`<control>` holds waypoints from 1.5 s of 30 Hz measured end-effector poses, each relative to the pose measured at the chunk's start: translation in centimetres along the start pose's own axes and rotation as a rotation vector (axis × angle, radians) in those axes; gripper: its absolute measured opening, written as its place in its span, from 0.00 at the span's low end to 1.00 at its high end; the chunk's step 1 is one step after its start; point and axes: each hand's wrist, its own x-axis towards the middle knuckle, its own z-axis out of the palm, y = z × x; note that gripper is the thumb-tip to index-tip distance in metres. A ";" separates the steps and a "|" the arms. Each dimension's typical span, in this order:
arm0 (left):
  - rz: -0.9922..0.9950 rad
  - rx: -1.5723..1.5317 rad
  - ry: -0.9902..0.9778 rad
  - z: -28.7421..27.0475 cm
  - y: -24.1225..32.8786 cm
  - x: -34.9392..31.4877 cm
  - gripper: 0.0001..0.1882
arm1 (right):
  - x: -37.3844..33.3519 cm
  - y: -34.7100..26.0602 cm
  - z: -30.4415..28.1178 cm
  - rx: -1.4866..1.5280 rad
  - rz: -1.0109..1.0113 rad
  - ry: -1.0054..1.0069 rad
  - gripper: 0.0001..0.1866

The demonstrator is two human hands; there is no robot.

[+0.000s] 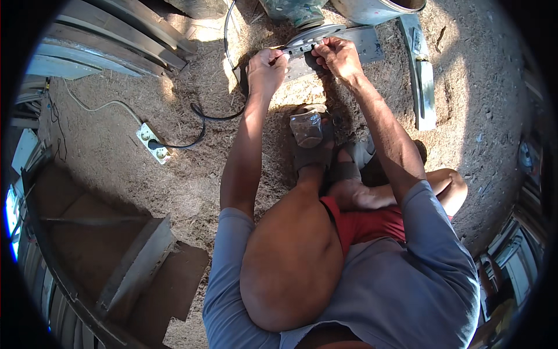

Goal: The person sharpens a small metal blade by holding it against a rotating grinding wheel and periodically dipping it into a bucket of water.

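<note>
At the top centre, my left hand point(267, 68) and my right hand point(342, 58) hold a narrow metal strip point(301, 47) with dark slots, one end each. Both hands are closed, thumbs and fingers pinching the ends. Just beyond the strip is a pale round disc point(317, 35), seen nearly edge-on. Beneath it lies a grey metal plate point(367, 46), partly hidden by my hands. Whether the strip touches the disc, I cannot tell. A clear plastic piece point(307, 129) lies over my foot, nearer to me.
Sawdust covers the ground. A white power strip point(153, 142) with a black cord point(200, 125) lies on the left. Curved wooden planks point(110, 43) fill the upper left. A bucket point(372, 10) stands at the back; a narrow board point(426, 96) lies right of my hands.
</note>
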 end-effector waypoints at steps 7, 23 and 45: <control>-0.082 -0.037 0.035 0.2 -0.9 0.1 0.09 | 0.2 0.3 0.3 0.070 -0.034 0.001 0.06; -0.040 -0.106 -0.048 0.1 0.8 -0.2 0.10 | 0.1 0.0 0.2 0.120 0.078 0.046 0.06; -0.029 -0.176 -0.053 0.1 -0.5 -0.2 0.07 | 0.1 -0.1 1.0 0.113 0.018 0.080 0.05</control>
